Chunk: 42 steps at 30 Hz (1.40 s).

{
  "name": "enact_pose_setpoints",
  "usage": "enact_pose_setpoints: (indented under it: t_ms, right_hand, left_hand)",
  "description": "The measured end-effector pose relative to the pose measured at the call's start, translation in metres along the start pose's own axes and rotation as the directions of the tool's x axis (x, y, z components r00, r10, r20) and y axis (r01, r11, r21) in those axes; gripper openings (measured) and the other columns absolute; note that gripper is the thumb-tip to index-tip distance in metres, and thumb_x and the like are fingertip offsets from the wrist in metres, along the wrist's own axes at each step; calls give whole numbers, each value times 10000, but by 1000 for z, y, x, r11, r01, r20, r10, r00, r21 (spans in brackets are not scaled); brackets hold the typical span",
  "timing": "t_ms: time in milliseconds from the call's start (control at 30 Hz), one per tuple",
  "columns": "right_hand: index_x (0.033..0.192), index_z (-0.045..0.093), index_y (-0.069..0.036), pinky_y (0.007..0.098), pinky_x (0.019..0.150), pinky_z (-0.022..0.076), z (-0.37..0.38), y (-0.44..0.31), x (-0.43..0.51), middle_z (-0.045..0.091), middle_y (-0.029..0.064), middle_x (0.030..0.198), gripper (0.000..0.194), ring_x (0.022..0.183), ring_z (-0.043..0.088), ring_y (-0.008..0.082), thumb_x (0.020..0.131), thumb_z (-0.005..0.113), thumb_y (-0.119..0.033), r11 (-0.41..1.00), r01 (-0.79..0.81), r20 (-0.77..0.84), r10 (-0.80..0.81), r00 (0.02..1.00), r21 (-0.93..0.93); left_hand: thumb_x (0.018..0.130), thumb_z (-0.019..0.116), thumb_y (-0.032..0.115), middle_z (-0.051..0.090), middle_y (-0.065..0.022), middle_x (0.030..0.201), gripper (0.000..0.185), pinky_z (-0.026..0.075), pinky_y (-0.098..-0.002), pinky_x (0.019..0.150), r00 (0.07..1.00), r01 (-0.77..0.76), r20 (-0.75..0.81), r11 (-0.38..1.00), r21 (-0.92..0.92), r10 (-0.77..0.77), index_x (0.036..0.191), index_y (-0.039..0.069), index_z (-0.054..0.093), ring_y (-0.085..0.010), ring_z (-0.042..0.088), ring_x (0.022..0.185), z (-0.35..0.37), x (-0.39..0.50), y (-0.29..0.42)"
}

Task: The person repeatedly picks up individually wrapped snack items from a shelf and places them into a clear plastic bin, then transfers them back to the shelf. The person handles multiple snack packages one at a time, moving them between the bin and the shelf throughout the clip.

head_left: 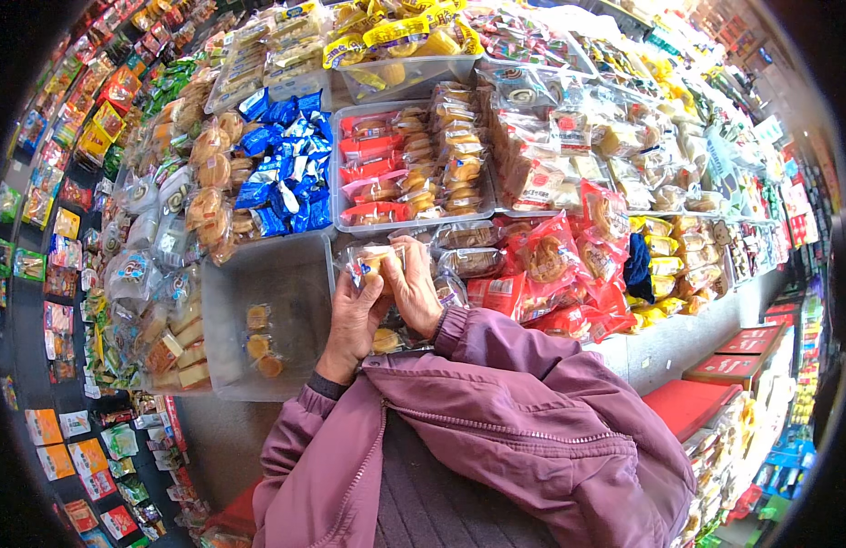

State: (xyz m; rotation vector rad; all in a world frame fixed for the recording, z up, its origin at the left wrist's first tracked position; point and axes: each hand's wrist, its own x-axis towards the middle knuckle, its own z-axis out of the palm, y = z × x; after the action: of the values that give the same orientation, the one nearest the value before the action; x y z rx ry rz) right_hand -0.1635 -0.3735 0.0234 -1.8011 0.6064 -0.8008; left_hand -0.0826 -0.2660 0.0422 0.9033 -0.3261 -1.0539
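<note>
Between my two hands is a clear-wrapped pastry with a small blue mark on its film. My left hand grips it from the left and below, thumb on the front. From the right, my right hand has its thumb and fingers on the same packet. Left of my hands stands a clear plastic bin, holding several small wrapped round cakes along its right side. Another wrapped cake lies just below my hands, partly hidden by them and by my sleeve.
Beyond my hands is a bin of red packets and stacked cakes. Blue packets are piled to its left. Red-wrapped pastries lie to the right, beside a dark blue cloth. Goods racks line the far left.
</note>
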Motion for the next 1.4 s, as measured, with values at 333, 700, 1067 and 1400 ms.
enact_pose_setpoints:
  t_ms: [333,700,1067,1400]
  right_hand:
    - [1326,541,-20,414,913,507,-90,-26,44,620,210,1224,601,1081,632,361,831,766,-276,982,171,631,-84,771,-78]
    - [1224,632,-23,389,883,531,-183,29,142,689,142,1080,536,1024,676,283,753,802,-213,876,157,321,-2,947,-457]
    - [1302,566,-130,431,921,456,-171,95,135,573,145,1169,458,1059,548,342,855,655,-176,480,354,251,-266,931,-803]
    - [1318,580,-98,395,956,473,-169,68,131,630,142,1206,425,1102,596,289,900,658,-107,797,185,30,-205,978,-574]
  left_hand:
    - [938,647,117,549,-81,1277,447,449,-312,997,962,-249,260,672,698,87,1343,26,480,-166,515,1202,-4,16,18]
    - [1011,578,226,620,-89,1174,458,490,-269,822,994,-75,110,804,590,13,1424,67,458,-137,622,939,2,26,19]
    - [1015,544,167,671,-77,1018,315,536,-277,765,957,26,-268,890,456,109,1299,32,567,-137,647,860,-88,-40,56]
    - [872,681,166,694,-189,1051,468,525,-420,855,872,348,-335,30,937,357,1306,36,566,-328,668,995,-271,-57,114]
